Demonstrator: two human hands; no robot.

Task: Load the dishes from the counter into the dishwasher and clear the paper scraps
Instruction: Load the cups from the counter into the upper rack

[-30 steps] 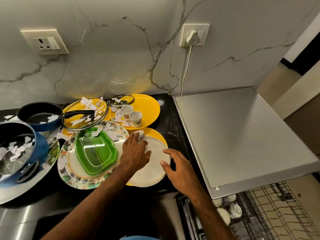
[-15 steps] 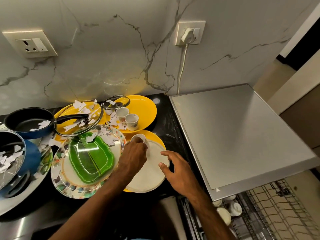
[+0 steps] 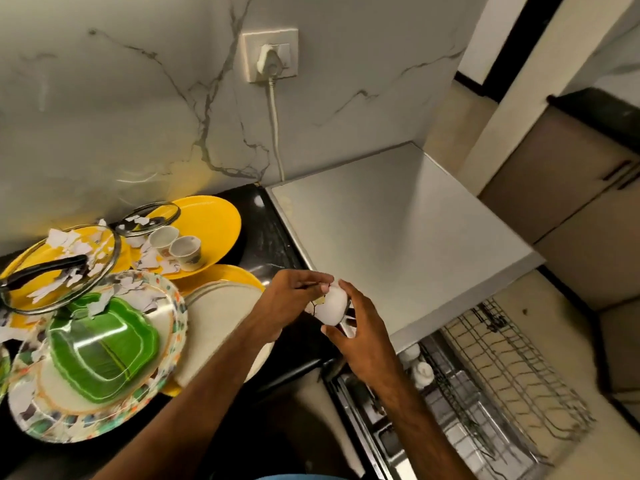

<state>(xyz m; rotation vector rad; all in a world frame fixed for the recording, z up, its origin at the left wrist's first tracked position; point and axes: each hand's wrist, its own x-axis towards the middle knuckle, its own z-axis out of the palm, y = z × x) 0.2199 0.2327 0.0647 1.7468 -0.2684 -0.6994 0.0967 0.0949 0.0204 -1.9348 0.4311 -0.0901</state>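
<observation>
I have the small white cup [image 3: 333, 304] off the table [image 3: 270, 237] and caught between both hands, above the table's front edge and just beside the grey dishwasher top [image 3: 398, 244]. My left hand [image 3: 287, 306] pinches it from the left with thumb and fingertips. My right hand [image 3: 367, 341] curls round its other side, thumb underneath, so both have a hold on it.

By my reckoning the job is barely begun. The pulled-out rack [image 3: 502, 375] carries only a few white pieces [image 3: 423, 372] at its near corner, and the rest of its wires look bare. Nearly everything waits on the table:
- two more cups [image 3: 180, 245] on a yellow plate [image 3: 214, 220]
- a cream plate [image 3: 221, 306]
- a green plate [image 3: 104, 341] on a patterned platter [image 3: 173, 341]
- a glass lid [image 3: 52, 289] over another yellow plate

The paper scraps [image 3: 69, 242] lie scattered over the lid and the plates, none cleared as far as I can see.
</observation>
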